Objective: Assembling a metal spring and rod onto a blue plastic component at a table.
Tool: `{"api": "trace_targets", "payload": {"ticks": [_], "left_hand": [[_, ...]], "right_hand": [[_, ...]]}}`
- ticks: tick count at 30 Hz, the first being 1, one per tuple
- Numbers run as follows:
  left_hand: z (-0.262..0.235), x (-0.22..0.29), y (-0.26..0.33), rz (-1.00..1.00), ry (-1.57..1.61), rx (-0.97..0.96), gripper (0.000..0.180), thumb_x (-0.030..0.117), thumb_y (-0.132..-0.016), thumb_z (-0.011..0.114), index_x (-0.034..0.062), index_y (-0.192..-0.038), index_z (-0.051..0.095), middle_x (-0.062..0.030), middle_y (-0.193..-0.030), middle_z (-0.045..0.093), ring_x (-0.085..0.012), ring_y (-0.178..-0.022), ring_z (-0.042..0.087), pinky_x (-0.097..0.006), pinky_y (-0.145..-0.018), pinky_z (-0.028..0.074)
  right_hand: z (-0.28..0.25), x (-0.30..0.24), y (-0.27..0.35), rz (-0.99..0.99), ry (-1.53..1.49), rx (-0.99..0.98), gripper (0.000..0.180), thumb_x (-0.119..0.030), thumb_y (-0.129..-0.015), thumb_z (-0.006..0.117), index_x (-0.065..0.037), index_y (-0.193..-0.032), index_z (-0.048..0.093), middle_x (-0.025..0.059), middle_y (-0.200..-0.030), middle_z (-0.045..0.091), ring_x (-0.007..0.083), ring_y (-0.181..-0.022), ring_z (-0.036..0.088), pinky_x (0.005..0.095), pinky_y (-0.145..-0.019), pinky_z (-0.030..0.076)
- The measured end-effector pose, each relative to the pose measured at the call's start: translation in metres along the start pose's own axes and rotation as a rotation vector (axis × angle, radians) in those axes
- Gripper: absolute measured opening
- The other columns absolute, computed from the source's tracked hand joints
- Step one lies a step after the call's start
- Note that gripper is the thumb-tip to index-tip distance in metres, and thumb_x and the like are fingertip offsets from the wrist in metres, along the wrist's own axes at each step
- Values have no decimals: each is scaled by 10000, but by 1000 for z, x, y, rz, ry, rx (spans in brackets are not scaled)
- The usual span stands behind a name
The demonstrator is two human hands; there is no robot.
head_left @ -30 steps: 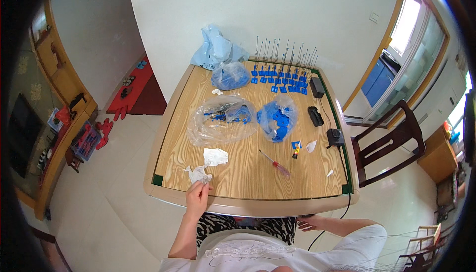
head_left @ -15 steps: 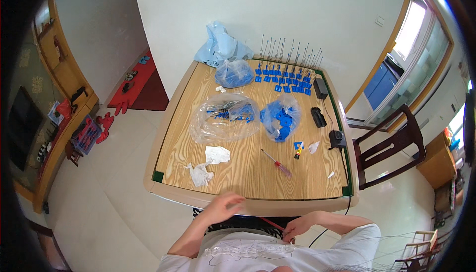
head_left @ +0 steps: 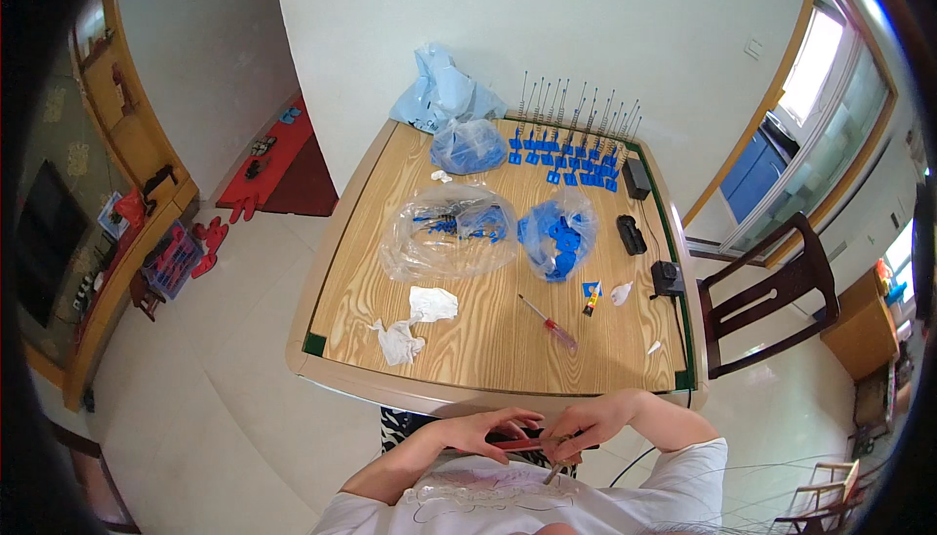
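Observation:
At the near edge of the table, my right hand (head_left: 586, 428) is closed on a slim red-handled tool (head_left: 527, 445), whose kind I cannot make out. A short dull piece shows below its fingers. My left hand (head_left: 485, 432) is beside it, thumb and curved fingers apart around the tool's left end; whether it touches the tool is unclear. Beyond my hands on the table lie a screwdriver (head_left: 549, 324) with a clear red handle, a small yellow-and-black tube (head_left: 591, 301) on a blue piece, and crumpled white tissues (head_left: 432, 305).
Clear bags of blue parts (head_left: 559, 237) and spring pieces (head_left: 449, 230) lie mid-table. Blue bases with upright springs (head_left: 576, 154) stand in rows at the back right, near a black case (head_left: 631, 234). A light blue bag (head_left: 439, 91) stands at the back left. A chair (head_left: 771, 301) is right.
My left hand has moved right and down, toward my right hand. My right hand has risen slightly with the red-handled tool. The view has shifted a little.

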State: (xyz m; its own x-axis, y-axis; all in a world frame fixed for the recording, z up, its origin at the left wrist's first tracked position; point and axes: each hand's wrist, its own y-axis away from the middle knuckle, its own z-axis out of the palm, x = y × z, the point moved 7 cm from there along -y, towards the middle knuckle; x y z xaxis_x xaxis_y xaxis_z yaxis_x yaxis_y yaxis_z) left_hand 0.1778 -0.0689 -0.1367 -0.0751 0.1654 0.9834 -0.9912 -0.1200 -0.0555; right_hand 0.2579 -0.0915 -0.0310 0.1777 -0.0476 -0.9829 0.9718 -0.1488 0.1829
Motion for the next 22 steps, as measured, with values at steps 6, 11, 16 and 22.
{"api": "trace_targets", "payload": {"ticks": [6, 11, 16, 22], "left_hand": [[8, -10, -5, 21, 204, -74, 867, 328, -715, 705, 128, -1372, 177, -95, -1273, 340, -211, -1102, 446, -350, -952, 349], [11, -11, -9, -27, 305, -112, 758, 499, -804, 532, 125, -1371, 194, -90, -1240, 365, -186, -1030, 474, -323, -901, 378], [10, -39, -16, -194, 351, 41, 587, 446, -892, 390, 106, -1351, 257, -82, -1167, 422, -169, -907, 496, -295, -831, 400], [14, -13, -12, -139, -49, 170, 521, 428, -922, 324, 123, -1342, 286, -64, -1152, 443, -158, -853, 503, -281, -813, 405]], "right_hand": [[4, -9, 0, -94, -42, -56, 288, -191, -930, 417, 40, -802, 532, 54, -694, 513, 133, -634, 500, 267, -599, 415], [8, -9, -2, -104, -5, -76, 273, -192, -928, 424, 32, -808, 523, 40, -693, 511, 121, -650, 490, 260, -607, 409], [10, -9, -6, -92, -20, -92, 290, -188, -926, 426, 39, -768, 510, 64, -711, 507, 159, -668, 492, 283, -612, 405], [12, 1, -5, -117, -1, -112, 260, -198, -929, 419, 7, -815, 532, 34, -696, 517, 122, -673, 497, 266, -625, 406]]}}
